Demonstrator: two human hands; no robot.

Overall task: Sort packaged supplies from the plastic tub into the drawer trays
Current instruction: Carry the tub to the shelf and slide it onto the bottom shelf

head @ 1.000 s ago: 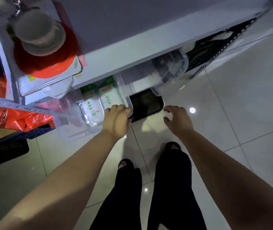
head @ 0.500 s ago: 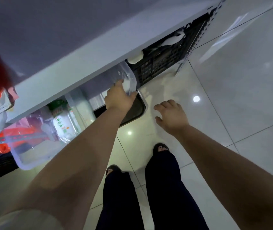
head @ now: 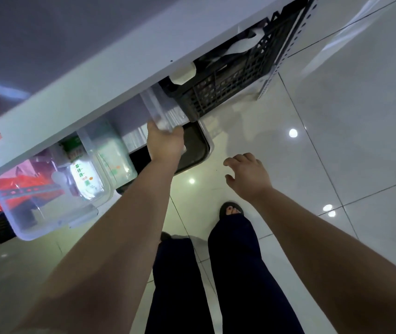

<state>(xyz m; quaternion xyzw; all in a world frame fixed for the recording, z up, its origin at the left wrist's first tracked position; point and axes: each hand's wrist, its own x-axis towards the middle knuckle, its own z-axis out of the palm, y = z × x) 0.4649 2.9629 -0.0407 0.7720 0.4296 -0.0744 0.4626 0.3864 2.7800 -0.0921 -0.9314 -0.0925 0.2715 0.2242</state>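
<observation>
Gripping: left hand [head: 165,143] curls over the front rim of the clear plastic tub [head: 162,109], under the shelf [head: 95,88] at 12 o'clock.
Right hand [head: 247,174]: empty, fingers loosely spread, at 3 o'clock.
Handling: probably light, rigid and slick; hold both rim corners.
Packets [head: 86,177]: in the clear tray [head: 47,227] at 9 o'clock.

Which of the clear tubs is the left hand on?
The rightmost clear tub, beside the black crate: the left hand grips its rim. The others sit untouched.

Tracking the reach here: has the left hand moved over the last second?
Yes. The left hand left the packet tub and went right, toward the black crate, onto another clear tub.
</observation>
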